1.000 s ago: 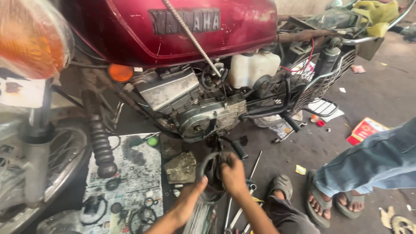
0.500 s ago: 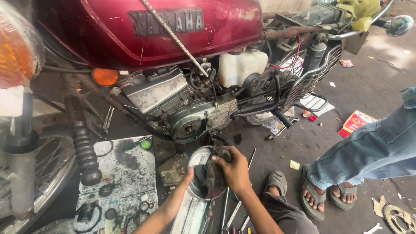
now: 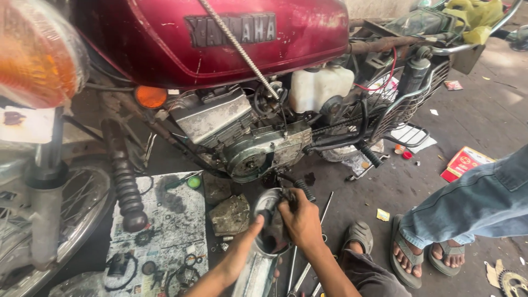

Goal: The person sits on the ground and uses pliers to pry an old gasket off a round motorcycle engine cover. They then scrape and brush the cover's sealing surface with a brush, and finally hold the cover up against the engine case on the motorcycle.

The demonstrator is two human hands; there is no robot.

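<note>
A chrome exhaust pipe [image 3: 256, 272] lies on the ground below the engine [image 3: 253, 157] of a red motorbike, with its dark open mouth turned up toward the bike. My left hand [image 3: 250, 234] reaches in from below, fingers pressed at the left edge of that mouth. My right hand [image 3: 301, 220] is closed over the mouth's upper right rim, just under a black rubber footpeg [image 3: 301, 188]. What lies inside the mouth is hidden by my fingers.
A newspaper sheet [image 3: 165, 231] with several small black parts and rings lies to the left, beside the front fork and wheel [image 3: 71, 209]. Long metal tools [image 3: 300, 275] lie by my sandalled foot [image 3: 357, 236]. Another person's sandalled feet [image 3: 418, 256] stand at the right. Farther right lie a red box [image 3: 467, 162] and a sprocket [image 3: 514, 283].
Both hands have stayed at the pipe's mouth. The view has shifted slightly, and more of the chrome pipe shows between my forearms than a second ago.
</note>
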